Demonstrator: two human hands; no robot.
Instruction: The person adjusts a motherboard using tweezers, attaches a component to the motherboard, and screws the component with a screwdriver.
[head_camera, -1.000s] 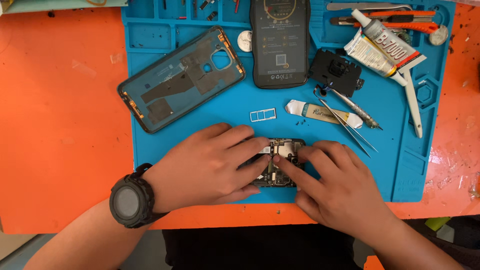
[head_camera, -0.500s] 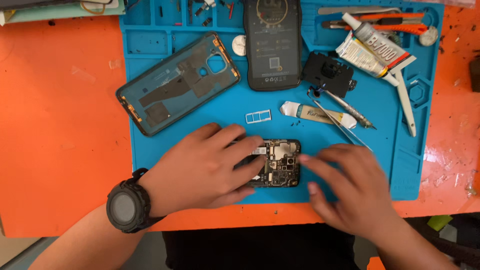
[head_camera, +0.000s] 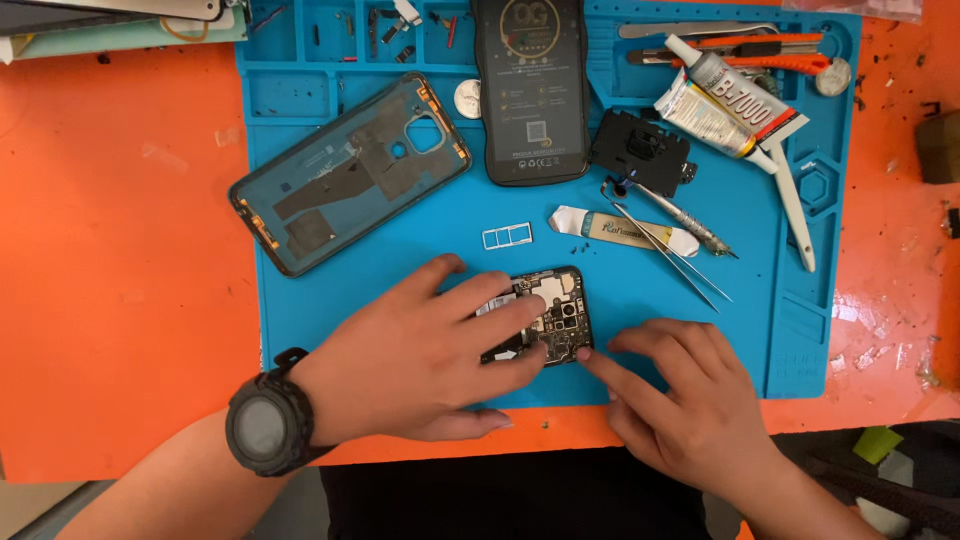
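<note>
**Two hands on an opened phone at the mat's near edge**

At the near edge of the blue work mat (head_camera: 330, 330), which lies on the orange desk (head_camera: 120, 280), the left hand (head_camera: 420, 365) lies flat over the left part of an opened phone body (head_camera: 548, 315) with its circuit board showing, fingers spread and pressing down on it; a dark wristwatch (head_camera: 262, 428) sits on that wrist; the right hand (head_camera: 690, 405) rests just right of the phone, loosely spread and holding nothing, its forefinger tip touching the phone's near right corner. A little beyond the phone lies a small silver card tray (head_camera: 507, 236); to its right a white pry tool (head_camera: 620, 230), with slim tweezers (head_camera: 668, 252) crossing it and a thin screwdriver (head_camera: 680, 222) beside them. Toward the mat's left lies a tilted dark back cover (head_camera: 350, 170), inner side up; at the far middle, a black phone (head_camera: 530, 90) lies lengthwise, a round coin cell (head_camera: 468, 98) between the two; right of it sits a small black frame piece (head_camera: 642, 150); at the far right corner lie a glue tube (head_camera: 725, 100), an orange-handled cutter (head_camera: 760, 52) and a long white spudger (head_camera: 795, 215).
</note>
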